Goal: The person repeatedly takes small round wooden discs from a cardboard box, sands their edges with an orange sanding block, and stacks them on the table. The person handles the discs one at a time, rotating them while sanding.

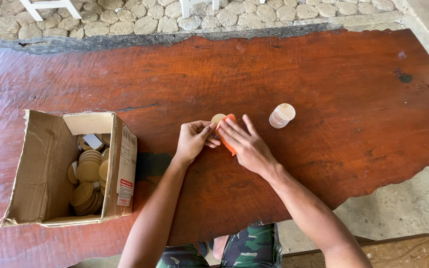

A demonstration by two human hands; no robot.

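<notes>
Left hand [192,140]: fingers pinched on a pale wooden disc [217,119], held at mid-table.
Right hand [246,144]: fingers stretched flat, pressing an orange block [226,133] against that disc.
Stack of discs [281,115]: standing just right of the hands, apart.
Cardboard box [50,164]: open at left, full of more discs.
Table [323,89]: reddish wood slab.
</notes>
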